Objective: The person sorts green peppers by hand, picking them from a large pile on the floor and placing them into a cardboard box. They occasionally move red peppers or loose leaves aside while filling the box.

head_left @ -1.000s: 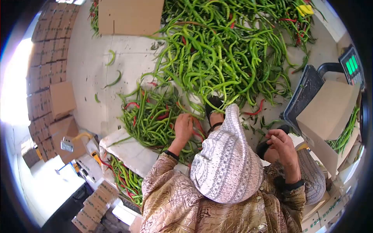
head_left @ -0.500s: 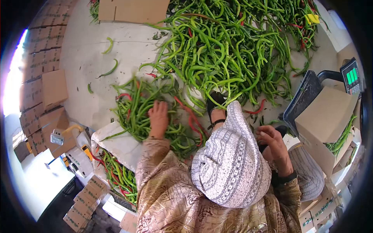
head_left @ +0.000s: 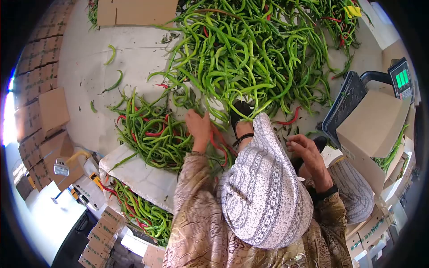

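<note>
My left hand (head_left: 198, 128) is at the right edge of a smaller pile of green and red chili peppers (head_left: 152, 131), its fingers apart and nothing visible in them. Long red peppers (head_left: 220, 142) lie just to its right. Beyond it spreads a large heap of long green chili peppers (head_left: 250, 53) on the floor. My right hand (head_left: 310, 157) hovers by my knee, fingers loosely bent and apart, holding nothing. Between my arms is the patterned cloth (head_left: 266, 192) over my leg. A dark shoe (head_left: 241, 109) touches the edge of the large heap.
At right stand a scale (head_left: 346, 105) with a lit green display and an open cardboard box (head_left: 373, 127) with peppers inside. A white cloth (head_left: 129, 163) partly covers more peppers (head_left: 140, 207) at lower left. Stacked cartons (head_left: 38, 89) line the left side; flat cardboard (head_left: 138, 11) lies at the top.
My left hand has moved right and slightly up, from the middle of the smaller pile to its right edge. My right hand stays near my knee. The view has shifted slightly.
</note>
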`<state>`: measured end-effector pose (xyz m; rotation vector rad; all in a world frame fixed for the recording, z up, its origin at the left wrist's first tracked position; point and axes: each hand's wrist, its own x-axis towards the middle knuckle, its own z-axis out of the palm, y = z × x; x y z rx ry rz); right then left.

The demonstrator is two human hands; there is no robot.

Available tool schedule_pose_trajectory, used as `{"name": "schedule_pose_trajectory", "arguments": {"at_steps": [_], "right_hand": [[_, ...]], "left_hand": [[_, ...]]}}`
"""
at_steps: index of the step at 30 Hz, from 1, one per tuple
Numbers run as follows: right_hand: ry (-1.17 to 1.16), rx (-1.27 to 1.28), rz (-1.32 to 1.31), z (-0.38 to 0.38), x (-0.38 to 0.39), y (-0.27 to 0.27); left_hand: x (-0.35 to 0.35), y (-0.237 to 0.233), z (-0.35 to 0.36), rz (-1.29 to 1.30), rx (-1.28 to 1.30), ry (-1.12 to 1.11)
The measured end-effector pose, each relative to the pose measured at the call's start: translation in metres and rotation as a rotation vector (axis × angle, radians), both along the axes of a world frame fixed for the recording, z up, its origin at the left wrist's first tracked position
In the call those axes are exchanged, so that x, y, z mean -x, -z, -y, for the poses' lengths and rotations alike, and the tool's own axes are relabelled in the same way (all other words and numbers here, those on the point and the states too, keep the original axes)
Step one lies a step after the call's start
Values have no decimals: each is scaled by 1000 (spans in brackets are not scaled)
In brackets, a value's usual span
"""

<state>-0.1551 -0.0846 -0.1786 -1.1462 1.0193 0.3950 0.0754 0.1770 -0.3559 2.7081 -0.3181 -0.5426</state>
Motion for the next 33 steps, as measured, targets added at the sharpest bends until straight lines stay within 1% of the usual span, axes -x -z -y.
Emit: {"name": "schedule_pose_trajectory", "arguments": {"at_steps": [2, 3, 5, 6, 8, 9, 11, 12, 16, 18, 19, 21, 22, 24, 25, 27, 28, 29, 31, 32, 33], "right_hand": [[-38, 7, 24, 0, -3, 1], [-13, 10, 21, -1, -2, 3], [17, 12, 13, 0, 1, 6], [21, 7, -4, 1, 3, 8], [28, 1, -30, 2, 9, 12], [36, -5, -12, 2, 11, 14], [45, -12, 23, 3, 7, 17], [46, -13, 11, 4, 6, 17], [58, -17, -1, 2, 5, 15], [62, -22, 13, 2, 6, 15], [66, -25, 26, 2, 8, 14], [71, -26, 20, 3, 11, 21], [77, -31, 10, 2, 13, 23], [78, -30, 0, 2, 13, 21], [82, -24, -4, 3, 11, 20], [90, -13, 19, 2, 11, 15], [91, -4, 43, 2, 9, 15], [92, 0, 52, 3, 8, 16], [99, -23, 20, 2, 11, 20], [92, -21, 26, 3, 14, 25], [97, -13, 31, 3, 14, 28]], "left_hand": [[9, 12, 9, 167, 29, -269], [12, 13, 9, 167, 27, -269], [23, 12, 6, 127, 173, -328], [22, 10, 0, 125, 170, -323], [20, 5, -19, 4, 144, -279], [24, 1, -28, 2, 140, -279], [26, -9, -41, 100, 115, -83], [28, -13, -43, 118, 42, -33], [27, -19, -39, 195, -52, 12], [22, -18, -38, 262, -95, 157], [21, -19, -39, 261, -96, 157], [18, -18, -38, 192, -146, 34], [18, -18, -38, 191, -146, 35], [15, -17, -43, 229, -136, -40], [11, -16, -45, 234, -131, -36], [9, -19, -52, 189, -181, 57], [10, -20, -53, 283, -129, 140], [6, -27, -46, 292, -125, 139], [1, -43, -31, 482, 83, 298], [-2, -41, -26, 431, 287, 214], [-10, -59, -9, 436, 296, 218]]}}
